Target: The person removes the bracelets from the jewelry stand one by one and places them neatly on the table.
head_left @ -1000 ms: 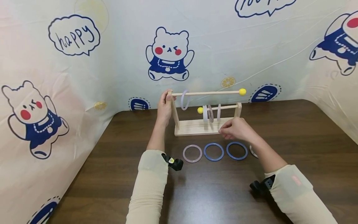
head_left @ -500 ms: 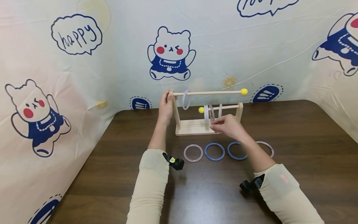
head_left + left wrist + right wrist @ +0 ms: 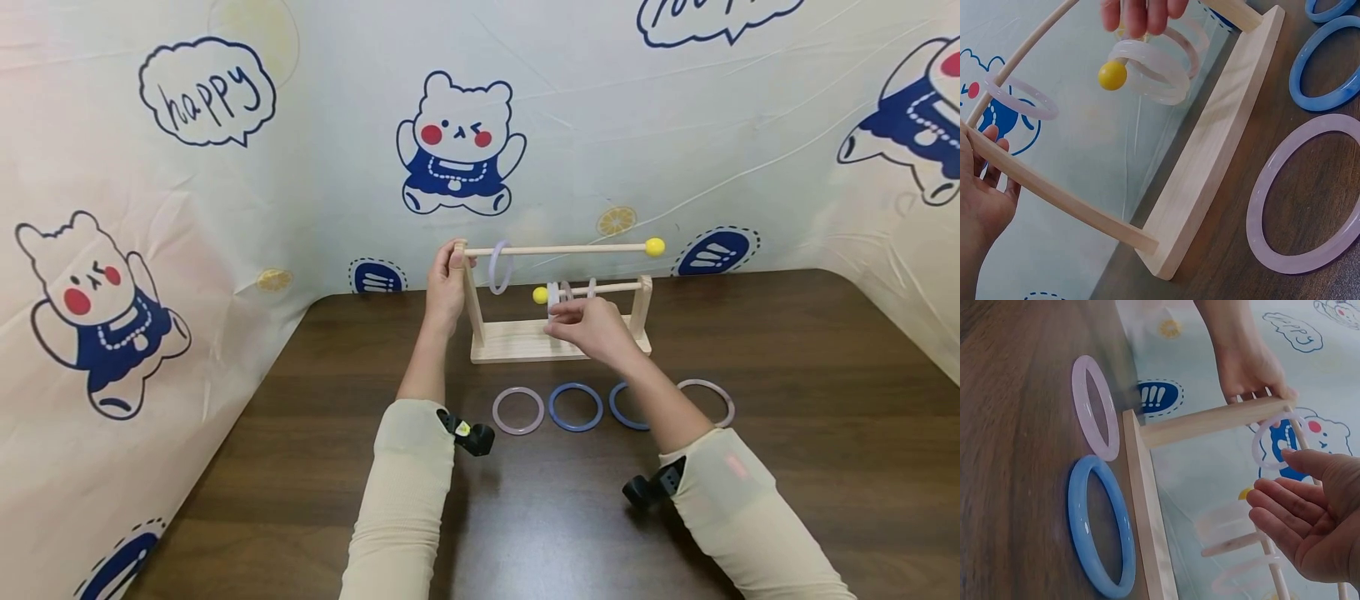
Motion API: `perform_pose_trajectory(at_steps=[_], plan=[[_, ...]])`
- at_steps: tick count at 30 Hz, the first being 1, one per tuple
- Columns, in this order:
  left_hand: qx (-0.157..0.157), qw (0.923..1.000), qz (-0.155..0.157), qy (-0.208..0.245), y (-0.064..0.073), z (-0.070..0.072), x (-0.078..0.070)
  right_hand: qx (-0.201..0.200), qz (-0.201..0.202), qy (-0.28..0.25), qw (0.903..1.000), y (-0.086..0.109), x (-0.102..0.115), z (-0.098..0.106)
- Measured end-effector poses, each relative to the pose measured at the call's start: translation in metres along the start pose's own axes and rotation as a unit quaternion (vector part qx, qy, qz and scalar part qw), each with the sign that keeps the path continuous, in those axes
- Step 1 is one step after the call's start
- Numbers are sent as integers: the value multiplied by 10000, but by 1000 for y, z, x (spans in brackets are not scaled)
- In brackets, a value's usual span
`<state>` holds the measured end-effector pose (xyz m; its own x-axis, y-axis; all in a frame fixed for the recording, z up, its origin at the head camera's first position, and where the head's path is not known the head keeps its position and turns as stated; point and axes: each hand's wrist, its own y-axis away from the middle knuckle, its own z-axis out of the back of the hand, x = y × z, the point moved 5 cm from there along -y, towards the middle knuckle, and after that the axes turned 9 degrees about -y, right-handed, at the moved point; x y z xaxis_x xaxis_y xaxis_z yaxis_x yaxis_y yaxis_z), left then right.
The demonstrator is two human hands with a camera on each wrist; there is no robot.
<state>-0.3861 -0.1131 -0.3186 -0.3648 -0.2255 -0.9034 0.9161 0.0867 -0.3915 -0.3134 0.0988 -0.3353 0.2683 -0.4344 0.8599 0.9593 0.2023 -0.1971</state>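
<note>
Head view: right hand (image 3: 596, 327), thumb and fingers apart, has moved left, bringing the white rings (image 3: 552, 293) within reach; left hand (image 3: 445, 287) grips the wooden rack (image 3: 513, 340).

Left hand (image 3: 988, 209) at left edge, gripping a wooden upright (image 3: 1066, 190) near its top. Lilac ring (image 3: 1046, 114) hung on upper rod (image 3: 1034, 40). Yellow ball (image 3: 1112, 75), pale rings (image 3: 1172, 94) behind it (overlapping, count unsure). Right hand (image 3: 1138, 15) just above, fingers only. Pink ring (image 3: 1255, 215), blue ring (image 3: 1295, 78) flat on dark tabletop (image 3: 1222, 250) beside base board (image 3: 1210, 150).
</note>
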Motion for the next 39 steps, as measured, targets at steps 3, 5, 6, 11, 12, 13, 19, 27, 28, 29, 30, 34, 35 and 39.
perform_pose_trajectory(at_steps=[3, 5, 6, 11, 12, 13, 19, 27, 28, 29, 30, 34, 35, 39], plan=[[8, 10000, 15, -17, -1, 0, 1, 8, 60, -38, 10000, -3, 2, -3], [12, 10000, 28, -26, -1, 0, 1, 24, 85, -107, 9999, -5, 4, -5], [16, 10000, 28, -30, -1, 0, 1, 26, 84, -155, 9998, -5, 4, -6], [17, 10000, 36, -50, 0, 0, 1, -68, 61, -494, 9987, -11, 6, -10], [9, 10000, 39, -46, 0, 0, 1, -126, 91, -563, 9983, -12, 7, -11], [-5, 10000, 45, -51, 0, 1, 1, -193, 119, -636, 9977, -14, 8, -12], [-106, 9999, 42, -28, 0, 2, 2, -601, 255, -1315, 9892, -24, 20, -17], [-66, 9999, 95, 94, -1, 0, 3, -935, 277, -1832, 9782, -37, 36, -26], [-59, 9999, 111, 95, -1, 0, 3, -966, 268, -1829, 9780, -38, 37, -27], [-59, 9999, 126, 100, -1, 0, 3, -1004, 249, -1832, 9776, -40, 38, -28], [-45, 9998, 155, 79, -1, 0, 3, -1053, 235, -1850, 9768, -41, 38, -29], [72, 9996, 229, 112, 0, 1, -1, -1200, 74, -1578, 9801, -47, 39, -33], [107, 9996, 238, 111, 2, 1, -4, -1200, 58, -1555, 9805, -48, 40, -35], [77, 9998, 114, 121, 2, 1, -5, -1179, 44, -1589, 9802, -52, 41, -40]])
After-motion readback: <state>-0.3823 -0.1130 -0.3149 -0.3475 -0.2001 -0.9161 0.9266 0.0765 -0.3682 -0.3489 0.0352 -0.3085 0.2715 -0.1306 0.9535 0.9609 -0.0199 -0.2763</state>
